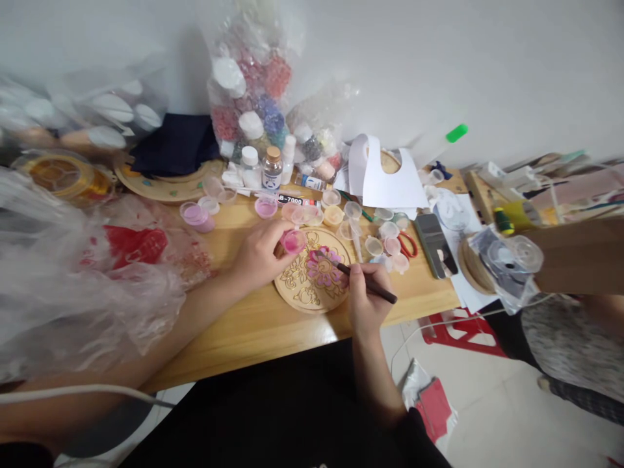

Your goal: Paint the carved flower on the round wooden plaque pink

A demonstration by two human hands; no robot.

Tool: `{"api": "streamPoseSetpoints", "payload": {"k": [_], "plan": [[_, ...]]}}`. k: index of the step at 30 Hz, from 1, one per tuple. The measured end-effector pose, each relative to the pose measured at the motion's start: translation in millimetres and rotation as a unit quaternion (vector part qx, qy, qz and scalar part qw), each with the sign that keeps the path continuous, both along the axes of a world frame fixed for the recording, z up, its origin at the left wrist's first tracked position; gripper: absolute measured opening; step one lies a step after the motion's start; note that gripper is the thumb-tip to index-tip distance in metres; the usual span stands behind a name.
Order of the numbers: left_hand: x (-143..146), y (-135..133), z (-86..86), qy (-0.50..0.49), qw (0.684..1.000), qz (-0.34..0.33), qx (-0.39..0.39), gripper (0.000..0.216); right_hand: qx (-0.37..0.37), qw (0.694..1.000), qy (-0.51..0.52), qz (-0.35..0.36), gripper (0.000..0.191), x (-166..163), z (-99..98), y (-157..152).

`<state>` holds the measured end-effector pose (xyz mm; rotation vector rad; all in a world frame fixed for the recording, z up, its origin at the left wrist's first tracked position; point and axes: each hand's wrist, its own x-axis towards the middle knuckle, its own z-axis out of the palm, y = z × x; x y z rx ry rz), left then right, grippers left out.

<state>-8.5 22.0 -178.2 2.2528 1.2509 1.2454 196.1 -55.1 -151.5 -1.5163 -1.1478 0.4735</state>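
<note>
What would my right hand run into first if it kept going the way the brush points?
Most likely the small pink paint cup that your left hand holds. The brush in your right hand points up-left across the carved wooden disc; depth is unclear.

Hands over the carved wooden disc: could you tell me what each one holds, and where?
Left hand pinches a small pink paint cup by its rim; right hand grips a brush mid-handle.

This looks like a small craft workroom, maybe inside a home. A wooden table [253,325] stands against a plain white wall and is crowded with little paint cups [341,224], glue bottles [272,168], red scissors [408,244] and plastic bags of coloured beads [253,84]. A carved wooden disc [312,273] partly painted pink lies on it.
</note>
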Motion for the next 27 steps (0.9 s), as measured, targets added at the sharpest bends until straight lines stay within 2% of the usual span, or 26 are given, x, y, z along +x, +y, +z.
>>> {"api": "streamPoseSetpoints", "payload": {"k": [14,21,27], "plan": [[1.6,-0.7,-1.2,-0.017,0.999,-0.004,0.033,0.018,0.000,1.000,0.004,0.014,0.035,-2.2,2.2,2.4],[0.2,-1.3,-0.1,0.002,1.000,0.001,-0.005,0.022,-0.002,1.000,0.007,0.013,0.036,-1.4,1.3,2.2],[0.1,-0.9,-0.9,-0.003,0.999,-0.002,0.035,0.021,0.001,0.999,0.034,-0.008,0.035,1.9,-1.1,0.0]]}}
